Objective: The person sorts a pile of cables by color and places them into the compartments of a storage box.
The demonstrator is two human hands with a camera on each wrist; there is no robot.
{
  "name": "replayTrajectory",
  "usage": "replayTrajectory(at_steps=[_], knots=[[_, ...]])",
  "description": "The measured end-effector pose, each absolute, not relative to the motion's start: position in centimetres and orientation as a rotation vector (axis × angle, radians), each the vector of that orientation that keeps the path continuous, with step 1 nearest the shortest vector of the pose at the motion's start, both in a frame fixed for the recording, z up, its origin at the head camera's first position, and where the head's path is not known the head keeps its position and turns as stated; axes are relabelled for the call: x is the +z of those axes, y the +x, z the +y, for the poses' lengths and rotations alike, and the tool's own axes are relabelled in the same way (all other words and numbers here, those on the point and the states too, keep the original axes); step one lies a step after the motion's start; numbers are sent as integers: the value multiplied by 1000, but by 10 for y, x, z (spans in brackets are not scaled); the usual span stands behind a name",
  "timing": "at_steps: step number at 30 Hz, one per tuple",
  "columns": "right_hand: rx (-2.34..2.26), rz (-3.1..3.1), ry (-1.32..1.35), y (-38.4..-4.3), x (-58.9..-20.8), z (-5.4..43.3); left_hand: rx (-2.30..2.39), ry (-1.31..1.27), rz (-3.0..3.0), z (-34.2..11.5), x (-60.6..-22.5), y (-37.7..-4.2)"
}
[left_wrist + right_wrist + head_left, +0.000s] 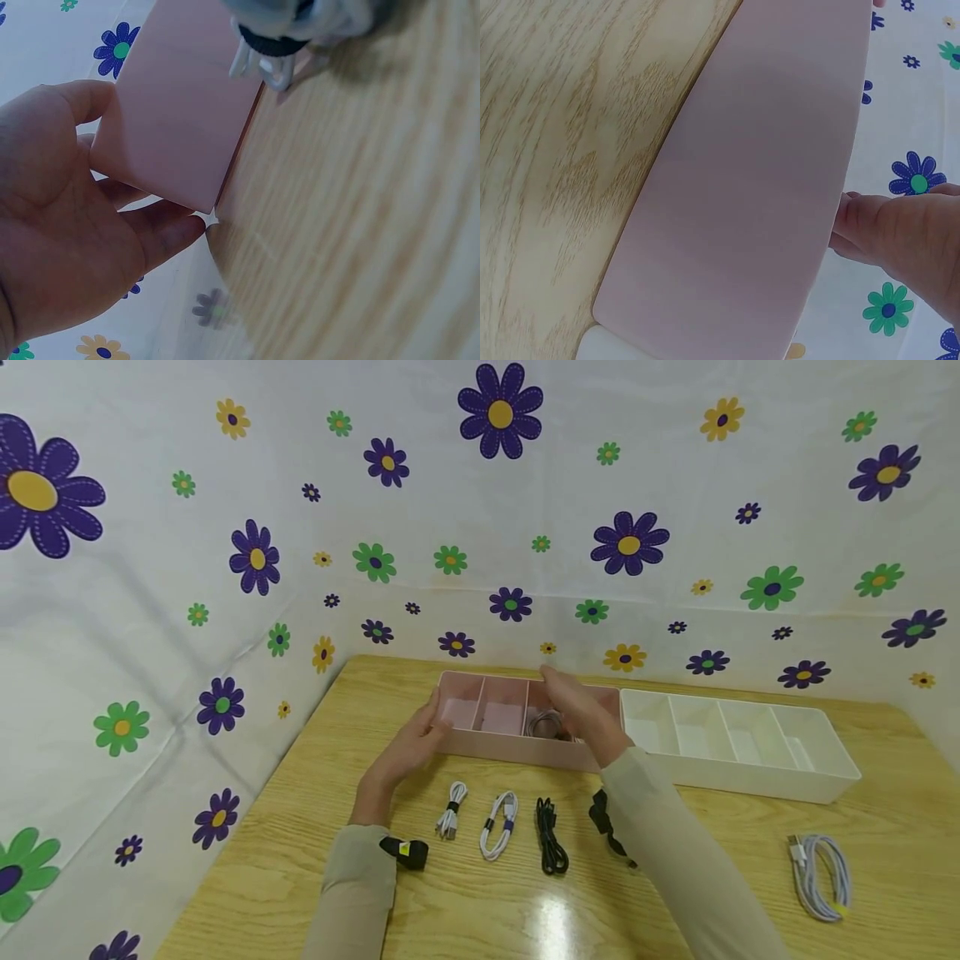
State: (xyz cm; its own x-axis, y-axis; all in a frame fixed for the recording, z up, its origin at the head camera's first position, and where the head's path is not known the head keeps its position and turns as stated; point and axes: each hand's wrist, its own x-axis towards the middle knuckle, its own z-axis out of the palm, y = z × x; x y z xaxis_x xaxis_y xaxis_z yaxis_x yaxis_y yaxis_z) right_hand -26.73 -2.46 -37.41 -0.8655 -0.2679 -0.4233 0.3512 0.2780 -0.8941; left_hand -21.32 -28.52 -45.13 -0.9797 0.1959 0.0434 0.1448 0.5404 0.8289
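A pink divided box (487, 744) stands along the back of the table. My left hand (411, 745) holds its left end, the thumb at the upper edge and the fingers against the end wall, as the left wrist view shows. My right hand (581, 703) reaches over the front wall into the box's right half; its fingertips are partly hidden behind the wall, and I cannot tell whether they pinch anything. A coiled grey cable (545, 724) lies in the compartment beside those fingers. The two leftmost compartments hold nothing.
A white divided box (750, 774) adjoins the pink one. In front lie a white cable (452, 810), another white cable (498, 827), a black cable (551, 837) and a black cord (602, 816) partly under my right sleeve. A pale grey cable (821, 877) lies at right. Flowered cloth (555, 510) hangs behind.
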Motion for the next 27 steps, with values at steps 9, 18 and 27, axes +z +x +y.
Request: replayTrajectory(at_steps=[9, 18, 27], knots=[[-1725, 1948, 59, -265, -375, -15, 1438, 286, 2708, -285, -452, -213], [-1860, 1808, 90, -264, -377, -6, 1420, 315, 2734, -286, -451, -215], [-1892, 1785, 71, -260, -379, 1, 1416, 313, 2720, -287, -451, -214]])
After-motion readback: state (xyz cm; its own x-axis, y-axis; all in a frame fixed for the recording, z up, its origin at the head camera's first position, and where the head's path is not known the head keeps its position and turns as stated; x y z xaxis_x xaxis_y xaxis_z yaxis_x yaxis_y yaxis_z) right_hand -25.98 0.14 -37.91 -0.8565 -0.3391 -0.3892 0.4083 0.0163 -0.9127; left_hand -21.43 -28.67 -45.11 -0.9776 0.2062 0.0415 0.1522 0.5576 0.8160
